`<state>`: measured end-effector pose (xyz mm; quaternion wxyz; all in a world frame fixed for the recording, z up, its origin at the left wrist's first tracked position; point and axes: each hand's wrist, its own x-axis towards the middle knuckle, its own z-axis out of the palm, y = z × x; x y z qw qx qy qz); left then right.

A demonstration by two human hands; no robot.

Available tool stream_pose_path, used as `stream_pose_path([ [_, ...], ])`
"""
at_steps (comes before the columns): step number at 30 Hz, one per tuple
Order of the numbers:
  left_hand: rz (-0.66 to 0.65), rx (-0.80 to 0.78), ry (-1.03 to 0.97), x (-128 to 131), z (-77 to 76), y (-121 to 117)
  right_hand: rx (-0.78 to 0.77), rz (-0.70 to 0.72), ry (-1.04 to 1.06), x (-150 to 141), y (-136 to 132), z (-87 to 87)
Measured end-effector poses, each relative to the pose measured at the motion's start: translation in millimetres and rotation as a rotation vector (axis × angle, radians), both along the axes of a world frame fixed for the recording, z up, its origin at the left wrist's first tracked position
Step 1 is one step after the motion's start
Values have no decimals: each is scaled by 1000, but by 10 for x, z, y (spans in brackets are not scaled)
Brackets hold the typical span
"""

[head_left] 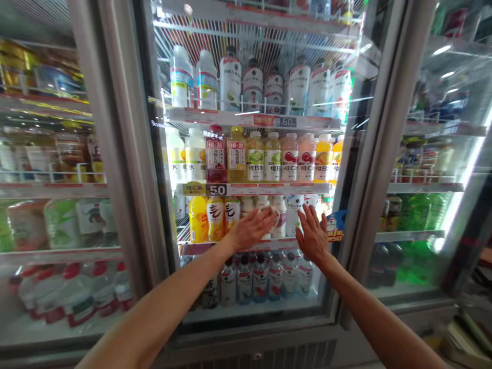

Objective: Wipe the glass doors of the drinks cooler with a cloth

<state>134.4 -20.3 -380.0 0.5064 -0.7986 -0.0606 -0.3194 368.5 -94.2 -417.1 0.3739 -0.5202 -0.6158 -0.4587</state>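
Observation:
My left hand [253,229] lies flattened against the glass door [261,310] of a drinks fridge, pressing a small pale cloth [273,215] under its fingertips. The cloth is mostly covered by the fingers, so its full shape is hidden. To the right, my right hand [313,233] is held up with fingers spread, at or very near the glass, and nothing is in it. Behind the hands, a yellow drink bottle [198,219] and other bottles stand on the shelf inside. A blue and orange sticker [335,225] is on the door beside my right hand.
Shelves of bottled drinks fill the fridge, with a price tag [216,189] on one shelf edge. Metal door frames [378,138] stand at both sides. Neighbouring fridge sections hold large red-capped bottles [73,292] at left and green bottles [418,212] at right.

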Motion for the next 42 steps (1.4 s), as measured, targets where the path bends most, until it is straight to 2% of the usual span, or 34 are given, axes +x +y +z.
stream_pose_path([
  [2,22,-24,-135,103,194,23,14,-20,22,92,-15,17],
  [4,24,-39,-153,200,261,30,17,-32,43,173,-29,13],
  [5,15,-39,-105,244,230,26,13,-36,48,207,-38,0],
  [8,-28,-26,145,364,14,-4,-4,-52,41,291,-75,-54],
  [10,-52,-14,238,462,-47,-15,-11,-72,43,348,-104,-65],
  [12,-64,-2,193,596,49,-13,2,-95,62,418,-134,-43],
  [15,-39,-15,-21,829,312,-7,49,-124,97,546,-174,5],
  [17,-39,-14,-72,960,356,-14,65,-138,105,637,-201,-2],
  [18,-52,-4,-47,1010,312,-20,61,-144,104,682,-217,-23],
  [21,-111,47,157,1115,48,-42,17,-156,93,805,-274,-118],
  [23,-131,59,237,1193,-41,-49,-4,-165,95,874,-312,-163],
  [25,-127,31,172,1316,46,-53,1,-176,110,933,-340,-167],
  [29,-83,-68,-74,1637,395,-85,48,-184,130,1015,-356,-110],
  [31,-93,-70,-40,1749,389,-124,68,-191,126,1044,-356,-106],
  [34,-123,-32,161,1801,170,-177,72,-218,115,1092,-367,-157],
  [36,-128,-18,252,1792,86,-189,61,-232,114,1121,-379,-197],
  [38,-125,-26,232,1787,147,-180,53,-242,121,1138,-388,-210],
  [40,-109,-49,117,1790,281,-161,56,-244,131,1132,-387,-191],
  [42,-92,-62,7,1770,334,-142,69,-233,141,1104,-377,-155],
])
